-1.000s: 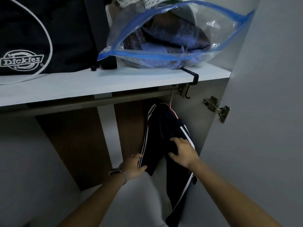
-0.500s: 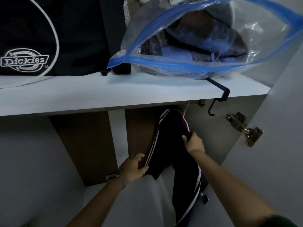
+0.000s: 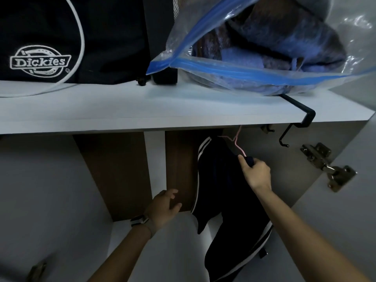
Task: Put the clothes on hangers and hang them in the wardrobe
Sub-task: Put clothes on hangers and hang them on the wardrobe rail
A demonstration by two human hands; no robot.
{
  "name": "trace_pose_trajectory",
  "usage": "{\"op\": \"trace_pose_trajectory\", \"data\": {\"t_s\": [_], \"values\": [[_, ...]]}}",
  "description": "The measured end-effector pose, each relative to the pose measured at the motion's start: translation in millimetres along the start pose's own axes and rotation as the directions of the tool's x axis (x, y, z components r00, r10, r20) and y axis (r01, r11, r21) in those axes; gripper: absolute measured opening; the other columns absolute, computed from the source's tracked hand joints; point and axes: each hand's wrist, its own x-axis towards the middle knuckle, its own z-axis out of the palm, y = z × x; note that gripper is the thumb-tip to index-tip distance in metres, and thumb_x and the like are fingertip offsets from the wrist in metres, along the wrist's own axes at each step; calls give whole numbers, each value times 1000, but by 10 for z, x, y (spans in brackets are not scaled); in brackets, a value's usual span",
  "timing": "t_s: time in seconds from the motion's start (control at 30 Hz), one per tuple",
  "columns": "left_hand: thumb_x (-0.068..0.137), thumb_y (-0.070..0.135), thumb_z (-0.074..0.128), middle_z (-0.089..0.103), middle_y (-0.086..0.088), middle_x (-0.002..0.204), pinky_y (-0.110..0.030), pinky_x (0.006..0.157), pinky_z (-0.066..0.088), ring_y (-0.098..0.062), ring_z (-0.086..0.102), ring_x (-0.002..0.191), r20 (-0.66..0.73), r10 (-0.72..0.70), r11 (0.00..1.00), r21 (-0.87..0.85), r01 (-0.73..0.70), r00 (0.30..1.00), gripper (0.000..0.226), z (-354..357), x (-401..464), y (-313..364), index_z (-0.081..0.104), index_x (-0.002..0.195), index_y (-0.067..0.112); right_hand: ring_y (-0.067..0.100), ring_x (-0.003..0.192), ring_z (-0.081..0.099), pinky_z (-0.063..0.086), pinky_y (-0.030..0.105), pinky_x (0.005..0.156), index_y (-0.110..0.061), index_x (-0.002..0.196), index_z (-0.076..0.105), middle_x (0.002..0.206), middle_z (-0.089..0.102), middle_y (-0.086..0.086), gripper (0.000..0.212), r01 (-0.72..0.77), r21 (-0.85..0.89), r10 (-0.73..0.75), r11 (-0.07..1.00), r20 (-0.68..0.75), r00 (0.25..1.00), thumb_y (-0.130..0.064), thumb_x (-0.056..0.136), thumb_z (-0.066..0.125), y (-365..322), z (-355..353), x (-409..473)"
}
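Here we see a pair of dark navy track trousers with white side stripes (image 3: 230, 192) hanging inside the wardrobe from a thin pink wire hanger (image 3: 237, 142), whose neck rises out of sight behind the front edge of the white wardrobe shelf (image 3: 142, 110). Our right hand (image 3: 256, 173) pinches a fold of the dark fabric at the right end of the hanger, thumb and fingers closed on it. Our left hand (image 3: 165, 208), with a striped watch strap (image 3: 140, 219) at the wrist, is near the trousers' left leg, just apart from it, fingers loosely curled and holding nothing. On the shelf, to the left, sits a black bag with a white Dickies logo (image 3: 40, 60), and to the right a clear plastic zip bag with a blue seal (image 3: 254, 72) holding folded bluish cloth. A black metal hook (image 3: 301, 123) clips over the shelf edge on the right, and beyond it is a metal door hinge (image 3: 327, 166).
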Motion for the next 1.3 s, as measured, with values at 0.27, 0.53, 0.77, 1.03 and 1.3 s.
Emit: {"op": "trace_pose_trajectory", "data": {"t_s": [0.27,0.53,0.77,1.03,1.3], "values": [[92,34,55,53,-1,125,-17,88,40,-12,51,113,-147,73,995,-51,-81,987,44,18,-66,87,47,133,19,13,62,60,45,30,57,-16,69,63,63,63,-1,39,189,-8,-188,982,40,981,-50,89,62,-131,-96,-249],[86,41,47,56,-5,116,-17,95,33,-10,48,107,-467,119,978,-95,-183,876,50,-343,-188,193,57,121,8,5,44,39,30,24,45,-5,55,49,47,42,-4,53,246,199,-254,949,14,967,-44,87,68,-271,-83,-408],[87,40,49,55,-14,117,-11,96,27,-14,45,110,-570,144,981,-27,-194,809,51,-501,-303,188,55,122,4,3,43,34,24,19,45,-24,47,32,42,33,-11,56,329,348,-373,878,65,926,-28,87,72,-345,-136,-674],[91,52,34,47,-7,133,-50,96,35,-27,42,118,-540,236,953,291,-83,808,54,-740,-418,-6,45,135,21,4,52,45,31,26,49,-17,47,53,49,47,-8,50,205,469,-397,859,357,846,-54,71,76,-53,-30,-1090],[86,76,24,54,7,50,-37,44,45,-8,51,43,-340,262,964,141,-227,903,62,-616,-647,-44,55,62,27,4,52,44,33,28,51,-5,57,59,50,48,-6,75,156,330,-266,931,320,909,-78,52,71,166,-320,-1295]]}}
